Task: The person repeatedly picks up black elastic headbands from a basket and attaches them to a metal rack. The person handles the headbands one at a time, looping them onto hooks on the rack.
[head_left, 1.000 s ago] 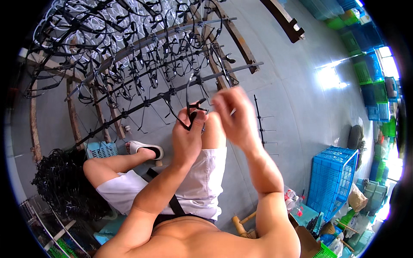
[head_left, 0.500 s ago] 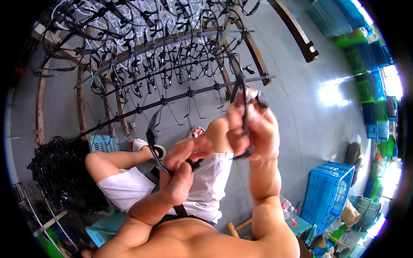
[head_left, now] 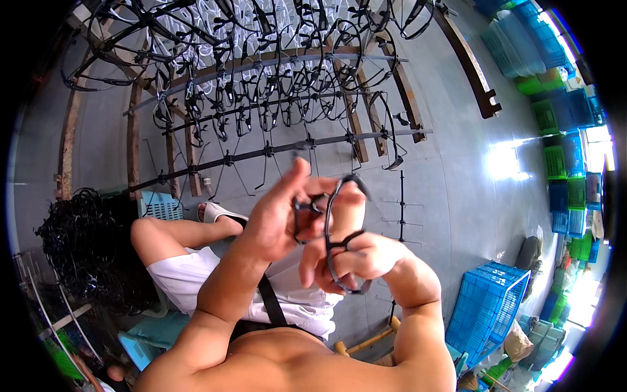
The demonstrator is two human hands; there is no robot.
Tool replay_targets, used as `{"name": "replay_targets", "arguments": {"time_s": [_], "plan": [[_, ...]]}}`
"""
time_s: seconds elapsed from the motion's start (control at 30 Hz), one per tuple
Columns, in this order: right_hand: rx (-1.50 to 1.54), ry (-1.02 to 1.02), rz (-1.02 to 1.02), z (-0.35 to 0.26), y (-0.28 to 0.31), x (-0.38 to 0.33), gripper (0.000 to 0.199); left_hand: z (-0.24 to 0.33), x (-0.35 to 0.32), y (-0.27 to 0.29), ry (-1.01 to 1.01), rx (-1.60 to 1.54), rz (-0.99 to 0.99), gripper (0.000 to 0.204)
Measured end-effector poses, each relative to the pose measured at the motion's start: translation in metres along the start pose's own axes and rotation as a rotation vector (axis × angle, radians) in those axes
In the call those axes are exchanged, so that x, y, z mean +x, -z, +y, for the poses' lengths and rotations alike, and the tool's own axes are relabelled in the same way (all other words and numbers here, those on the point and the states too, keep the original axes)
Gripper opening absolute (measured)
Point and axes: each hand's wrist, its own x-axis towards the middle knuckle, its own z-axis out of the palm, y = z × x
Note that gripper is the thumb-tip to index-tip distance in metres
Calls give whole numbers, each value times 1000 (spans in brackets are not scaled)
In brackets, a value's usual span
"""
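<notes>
Head view shows the right hand [head_left: 359,258] with its fingers bent and gripping a thin black frame [head_left: 328,225], which curves like a big loop. It is in front of the person, over the white shorts [head_left: 304,281]. The left hand [head_left: 271,219] is just beside it, with the thumb sticking up. A small dark piece [head_left: 299,222] is by its fingers, but it is blurry, so I cannot tell if they are gripping it.

Past the hands is a long dark bar [head_left: 247,156] with thin bent wires coming off it. Farther away, lots of black loops [head_left: 274,72] hang close together on a rack, with white ones [head_left: 245,39] behind them.

On the left is a big, messy black pile [head_left: 91,255], near a light blue crate [head_left: 157,207]. A blue basket [head_left: 486,310] sits on the floor to the right. Blue and green boxes [head_left: 571,166] are stacked along the far right side. A wooden stool [head_left: 371,338] is close to the person, on the near side.
</notes>
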Motion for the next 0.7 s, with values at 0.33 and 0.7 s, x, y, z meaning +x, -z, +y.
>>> {"name": "replay_targets", "arguments": {"time_s": [0.33, 0.7], "plan": [[115, 241, 279, -5, -23, -36, 47, -34, -18, -32, -398, 308, 246, 28], [-9, 423, 519, -36, -46, -37, 19, -17, -30, 7, -645, 277, -112, 38]]}}
